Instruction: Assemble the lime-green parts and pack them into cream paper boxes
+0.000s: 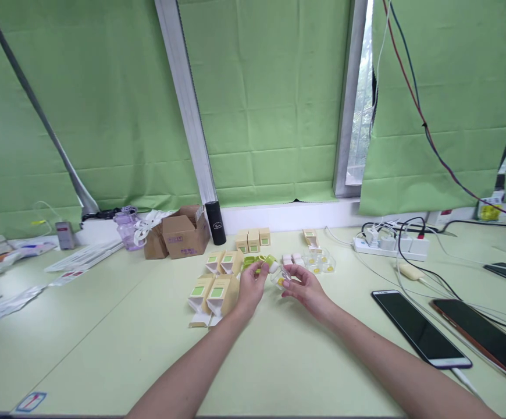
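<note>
My left hand (252, 285) is closed on a small green-and-white cap (272, 264). In my right hand (307, 289) is a small clear container (278, 281) with a yellow spot on it, tilted toward the cap. The two pieces are close together; I cannot tell whether they touch. Just behind my left hand lie several green pieces (250, 260), partly hidden by the fingers. Beyond my right hand are several clear containers (326, 263) with yellow spots and some small white-pink pieces (297, 256). Open cardboard boxes (222, 293) with green labels stand left of my left hand.
Small closed boxes (253, 241) and one open box (311, 239) stand farther back. A brown carton (186, 233) and a black cylinder (215, 223) are at back left. Right are a power strip (390, 246), cables and phones (419, 327). Papers (82, 256) lie left.
</note>
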`<state>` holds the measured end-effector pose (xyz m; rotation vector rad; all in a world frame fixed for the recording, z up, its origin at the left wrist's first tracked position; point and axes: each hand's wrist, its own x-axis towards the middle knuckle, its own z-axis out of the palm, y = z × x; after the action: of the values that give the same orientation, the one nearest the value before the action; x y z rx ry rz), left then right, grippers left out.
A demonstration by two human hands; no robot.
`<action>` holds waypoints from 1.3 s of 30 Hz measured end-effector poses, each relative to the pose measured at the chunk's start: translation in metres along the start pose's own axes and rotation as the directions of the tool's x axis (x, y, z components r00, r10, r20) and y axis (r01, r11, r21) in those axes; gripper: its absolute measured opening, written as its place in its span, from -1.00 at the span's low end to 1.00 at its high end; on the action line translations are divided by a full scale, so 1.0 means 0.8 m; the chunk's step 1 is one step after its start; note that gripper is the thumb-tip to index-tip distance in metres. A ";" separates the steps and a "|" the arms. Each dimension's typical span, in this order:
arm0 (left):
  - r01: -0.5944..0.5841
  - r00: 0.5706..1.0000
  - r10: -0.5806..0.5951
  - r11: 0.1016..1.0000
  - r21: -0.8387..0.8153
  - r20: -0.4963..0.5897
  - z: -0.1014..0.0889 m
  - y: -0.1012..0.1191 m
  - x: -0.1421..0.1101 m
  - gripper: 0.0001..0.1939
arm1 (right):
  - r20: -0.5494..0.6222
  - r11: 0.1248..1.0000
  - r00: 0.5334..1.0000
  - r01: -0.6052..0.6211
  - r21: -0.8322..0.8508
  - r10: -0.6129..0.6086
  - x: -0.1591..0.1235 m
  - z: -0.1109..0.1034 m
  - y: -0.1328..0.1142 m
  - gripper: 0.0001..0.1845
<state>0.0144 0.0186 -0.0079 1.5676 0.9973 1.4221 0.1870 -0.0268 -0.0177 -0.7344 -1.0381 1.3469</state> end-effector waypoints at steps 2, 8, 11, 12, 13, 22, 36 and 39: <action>0.001 1.000 -0.001 1.000 -0.002 0.009 0.001 -0.001 -0.001 -0.40 | 0.005 1.000 1.000 0.001 0.007 -0.001 0.000 0.001 0.001 -0.43; -0.018 1.000 0.018 1.000 -0.004 0.008 0.005 -0.003 -0.002 -0.45 | 0.006 0.999 1.000 0.020 0.025 -0.020 0.002 0.001 0.002 -0.44; -0.024 1.000 0.024 1.000 0.005 0.009 0.005 -0.002 -0.002 -0.45 | 0.009 0.999 0.999 0.035 0.025 -0.035 0.001 0.001 0.001 -0.44; -0.021 1.000 0.021 1.000 0.011 0.016 0.004 -0.001 -0.003 -0.44 | 0.008 0.999 0.999 0.039 0.023 -0.039 0.001 0.001 0.001 -0.44; -0.017 1.000 0.017 1.000 0.019 0.025 0.004 0.000 -0.003 -0.43 | 0.006 0.999 0.999 0.041 0.021 -0.041 0.001 0.001 0.001 -0.44; -0.009 0.998 0.007 1.000 0.027 0.059 0.005 0.001 -0.007 -0.44 | -0.038 0.999 0.998 0.041 0.030 -0.040 0.003 0.000 0.001 -0.42; -0.022 0.995 0.025 0.999 -0.028 0.094 0.002 -0.011 -0.005 -0.42 | 0.046 0.990 0.992 0.117 -0.081 -0.114 0.004 -0.007 0.001 -0.40; -0.007 0.994 0.012 0.999 -0.044 0.107 0.002 -0.011 -0.005 -0.40 | 0.046 0.970 0.985 0.170 -0.173 -0.165 0.008 -0.012 0.005 -0.38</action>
<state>0.0150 0.0183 -0.0178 1.6006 0.8910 1.3429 0.1937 -0.0189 -0.0240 -0.7403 -1.2283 1.1344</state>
